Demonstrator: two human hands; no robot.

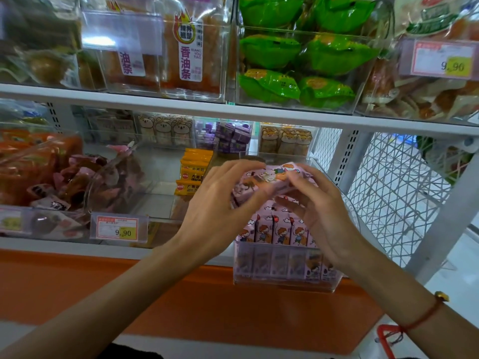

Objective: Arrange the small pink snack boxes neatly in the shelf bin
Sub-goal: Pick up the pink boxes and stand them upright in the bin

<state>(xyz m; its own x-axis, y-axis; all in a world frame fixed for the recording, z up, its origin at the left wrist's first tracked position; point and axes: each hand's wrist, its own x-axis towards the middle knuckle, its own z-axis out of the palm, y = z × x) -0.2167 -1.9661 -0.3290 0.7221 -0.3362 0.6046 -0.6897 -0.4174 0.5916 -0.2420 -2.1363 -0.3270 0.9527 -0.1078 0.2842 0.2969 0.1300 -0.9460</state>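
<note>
Both hands up over bin [285,281]. Left hand [215,203] and right hand [318,211] held pink boxes [267,177], fingers curled round them. More boxes [280,229] stood upright in bin below.

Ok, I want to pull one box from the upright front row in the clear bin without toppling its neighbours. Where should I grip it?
Pinch the top end of one upright pink box between thumb and fingers, coming straight down from above. The boxes stand packed side by side, so their sides are blocked, and the clear bin wall covers their lower fronts; only the tops are free.
</note>
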